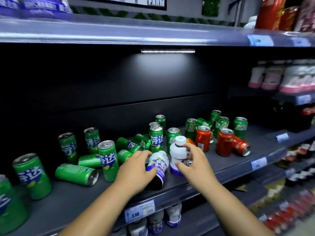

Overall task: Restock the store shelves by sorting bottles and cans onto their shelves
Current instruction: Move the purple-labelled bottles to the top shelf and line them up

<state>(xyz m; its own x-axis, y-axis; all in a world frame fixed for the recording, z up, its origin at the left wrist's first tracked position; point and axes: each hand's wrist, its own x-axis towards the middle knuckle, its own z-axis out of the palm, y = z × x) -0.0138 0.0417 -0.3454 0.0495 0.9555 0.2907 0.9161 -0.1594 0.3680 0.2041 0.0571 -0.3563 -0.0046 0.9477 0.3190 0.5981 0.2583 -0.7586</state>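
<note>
Two hands take hold of two small white bottles on a dark grey metal shelf (226,160) strewn with cans.

The left hand (136,167) curls its fingers and thumb round a white plastic bottle with a purple label (160,163), which lies on its side near the shelf's front edge; through the blur it is hard to say which end carries its cap. Just beside it, the right hand (194,160) grips a roughly upright white plastic bottle with a white cap and purple base (178,151), thumb in front and fingers behind. Slim green drink cans (108,159) stand and lie scattered to the left and behind both bottles. Red drink cans (225,142) sit further right, some upright and one tipped over. A white price tag (139,210) hangs on the shelf's front edge below the left forearm.
</note>
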